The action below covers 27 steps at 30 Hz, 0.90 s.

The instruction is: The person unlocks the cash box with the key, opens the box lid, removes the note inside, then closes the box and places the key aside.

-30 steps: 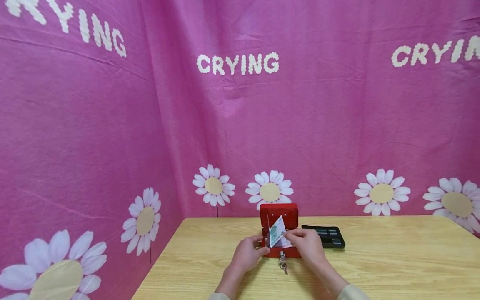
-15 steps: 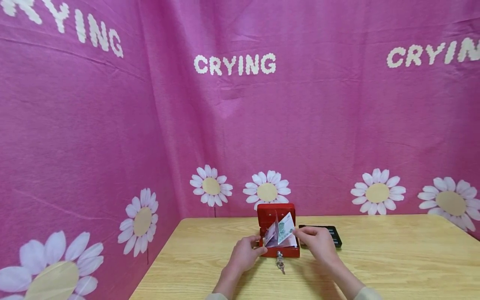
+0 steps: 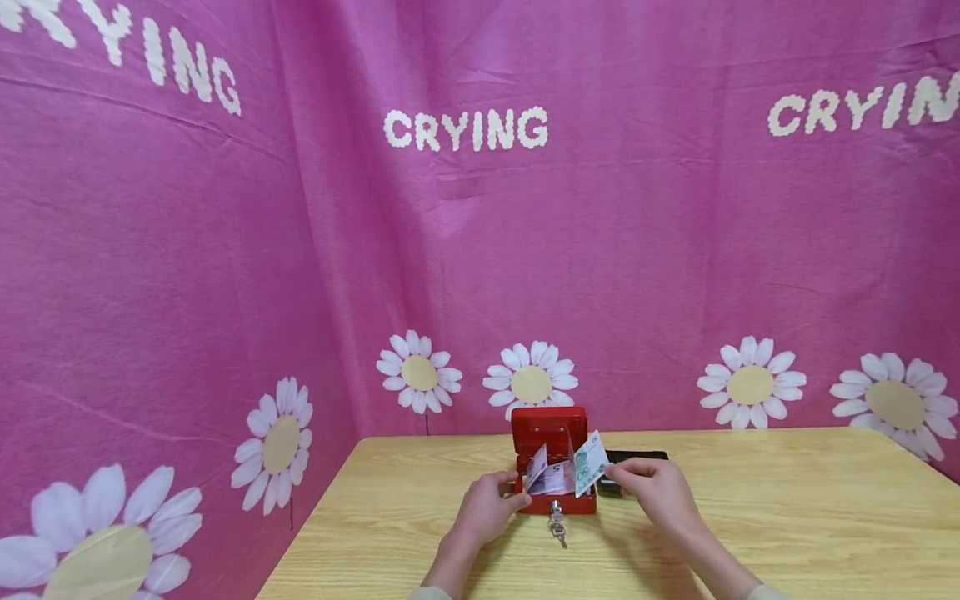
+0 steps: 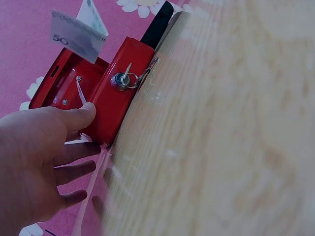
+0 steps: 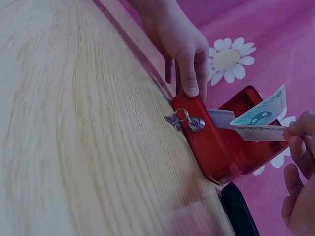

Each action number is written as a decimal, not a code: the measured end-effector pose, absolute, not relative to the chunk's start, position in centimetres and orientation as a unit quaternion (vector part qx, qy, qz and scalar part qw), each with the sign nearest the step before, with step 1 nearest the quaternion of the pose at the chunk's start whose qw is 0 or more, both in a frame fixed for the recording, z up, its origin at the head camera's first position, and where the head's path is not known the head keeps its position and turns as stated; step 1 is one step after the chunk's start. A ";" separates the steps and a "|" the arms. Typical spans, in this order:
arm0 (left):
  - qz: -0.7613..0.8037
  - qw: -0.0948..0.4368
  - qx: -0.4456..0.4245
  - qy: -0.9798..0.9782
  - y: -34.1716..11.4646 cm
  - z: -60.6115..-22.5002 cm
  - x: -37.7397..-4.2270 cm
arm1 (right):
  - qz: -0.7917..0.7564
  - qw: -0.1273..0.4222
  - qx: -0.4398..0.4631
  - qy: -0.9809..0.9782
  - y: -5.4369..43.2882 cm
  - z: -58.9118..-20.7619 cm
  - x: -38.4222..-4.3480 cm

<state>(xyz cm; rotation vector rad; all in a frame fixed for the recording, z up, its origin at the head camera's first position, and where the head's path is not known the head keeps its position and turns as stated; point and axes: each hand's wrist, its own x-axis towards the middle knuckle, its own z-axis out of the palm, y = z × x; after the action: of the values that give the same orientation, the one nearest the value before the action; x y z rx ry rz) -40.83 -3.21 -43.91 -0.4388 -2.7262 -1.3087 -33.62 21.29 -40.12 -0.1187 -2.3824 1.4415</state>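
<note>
A small red cash box (image 3: 577,504) stands on the table with its lid raised; a key ring with keys (image 3: 557,527) hangs from its front lock. At the box's left front corner, my left hand (image 3: 483,510) holds the wall, thumb on the rim and fingers at the side. My right hand (image 3: 663,496) pinches the right edge of a creased green banknote (image 3: 590,465), held up over the box's right side. Purple banknotes (image 3: 555,478) lie inside the box, one tilting up at the left. The left wrist view shows the folded banknote (image 4: 74,37) marked 50.
A black coin tray (image 3: 637,457) lies on the table right of the box, partly hidden behind my right hand. The wooden table (image 3: 810,517) reaches back to a pink curtain (image 3: 637,250) printed with daisies.
My right hand has drawn the green banknote rightward, from the middle of the box to its right side, uncovering the purple notes. My left hand keeps its place on the box.
</note>
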 end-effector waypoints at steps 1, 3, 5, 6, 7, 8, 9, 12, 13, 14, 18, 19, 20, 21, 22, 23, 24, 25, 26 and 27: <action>-0.427 0.043 -0.143 -0.892 -3.2 -43.9 -40.9 | 0.507 0.175 -0.043 -0.843 21.4 -40.1 -33.5; -0.426 0.045 -0.143 -0.892 -3.2 -43.9 -40.9 | 0.506 0.172 -0.043 -0.844 21.6 -40.1 -33.3; -0.425 0.048 -0.145 -0.892 -3.2 -44.0 -40.9 | 0.508 0.169 -0.043 -0.844 21.8 -40.1 -33.2; -0.425 0.048 -0.145 -0.892 -3.2 -44.0 -40.9 | 0.508 0.168 -0.042 -0.844 21.9 -40.1 -33.1; -0.425 0.049 -0.146 -0.892 -3.2 -44.0 -40.9 | 0.508 0.168 -0.041 -0.844 22.0 -40.1 -33.0; -0.425 0.049 -0.146 -0.892 -3.3 -44.0 -40.9 | 0.507 0.169 -0.041 -0.844 22.1 -40.1 -32.9; -0.426 0.048 -0.146 -0.892 -3.3 -44.1 -40.9 | 0.506 0.171 -0.040 -0.845 22.2 -40.1 -32.9; -0.427 0.048 -0.146 -0.891 -3.3 -44.0 -40.9 | 0.496 0.176 -0.038 -0.850 22.6 -40.2 -32.6; -0.426 0.048 -0.146 -0.891 -3.2 -44.1 -40.9 | 0.494 0.177 -0.038 -0.851 22.8 -40.2 -32.5; -0.427 0.048 -0.146 -0.891 -3.2 -44.1 -40.9 | 0.492 0.176 -0.039 -0.852 23.0 -40.3 -32.4; -0.425 0.048 -0.145 -0.892 -3.2 -44.1 -40.9 | 0.490 0.167 -0.045 -0.854 23.8 -40.5 -32.2; -0.426 0.047 -0.145 -0.892 -3.2 -44.0 -40.9 | 0.488 0.164 -0.048 -0.856 23.9 -40.6 -32.2; -0.426 0.048 -0.145 -0.892 -3.2 -44.0 -40.9 | 0.487 0.162 -0.048 -0.857 24.1 -40.6 -32.2; -0.426 0.049 -0.145 -0.892 -3.2 -44.0 -40.8 | 0.486 0.161 -0.049 -0.858 24.3 -40.7 -32.2; -0.426 0.048 -0.146 -0.892 -3.3 -44.0 -40.8 | 0.486 0.160 -0.049 -0.858 24.5 -40.8 -32.1; -0.424 0.051 -0.150 -0.892 -3.3 -44.0 -40.8 | 0.484 0.159 -0.050 -0.859 24.6 -40.9 -32.1; -0.423 0.054 -0.155 -0.891 -3.4 -43.9 -40.8 | 0.484 0.159 -0.051 -0.859 24.7 -40.9 -32.0; -0.422 0.056 -0.159 -0.891 -3.4 -43.9 -40.7 | 0.481 0.160 -0.047 -0.861 24.9 -41.0 -32.0; -0.420 0.057 -0.161 -0.891 -3.5 -43.8 -40.7 | 0.481 0.160 -0.044 -0.861 25.0 -41.1 -32.0; -0.420 0.058 -0.163 -0.891 -3.5 -43.8 -40.7 | 0.479 0.160 -0.041 -0.862 25.1 -41.2 -32.0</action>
<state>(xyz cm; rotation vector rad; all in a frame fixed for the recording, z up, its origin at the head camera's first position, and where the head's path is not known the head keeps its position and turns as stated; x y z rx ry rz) -40.67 -3.50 -43.78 -0.4947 -2.7006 -1.2723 -31.98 25.07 -41.18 -0.1184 -2.4638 1.3675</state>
